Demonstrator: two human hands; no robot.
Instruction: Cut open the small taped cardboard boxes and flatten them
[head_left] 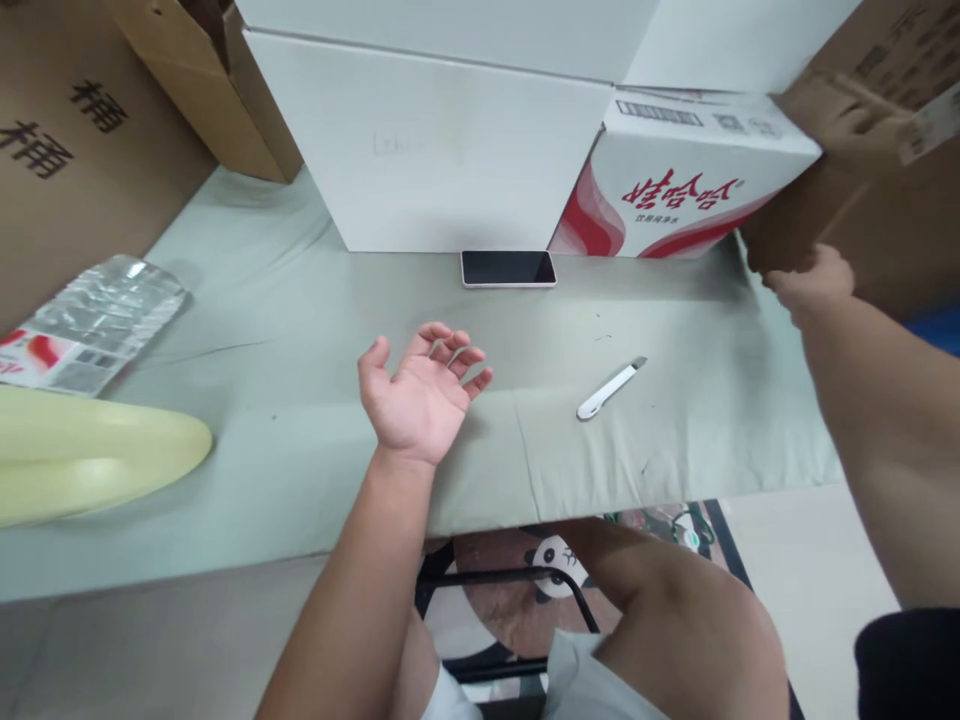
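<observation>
My left hand (424,400) is raised over the cloth-covered table with the palm up. Its fingers are spread and slightly curled, and it holds nothing. To its right, a white utility knife (611,388) lies on the cloth with a bit of blade out. A phone (508,268) with a dark screen rests flat beyond the hand. At the far right, my right hand (814,285) is closed at the lower edge of a brown cardboard box (885,220). Part of its fingers is hidden, and the box is somewhat blurred.
A large white box (442,150) and a white-and-red printed carton (675,180) stand at the back. On the left are brown cardboard boxes (90,150), crumpled clear plastic packaging (105,320) and a pale yellow object (105,455). The table's front edge (525,520) runs above my knees.
</observation>
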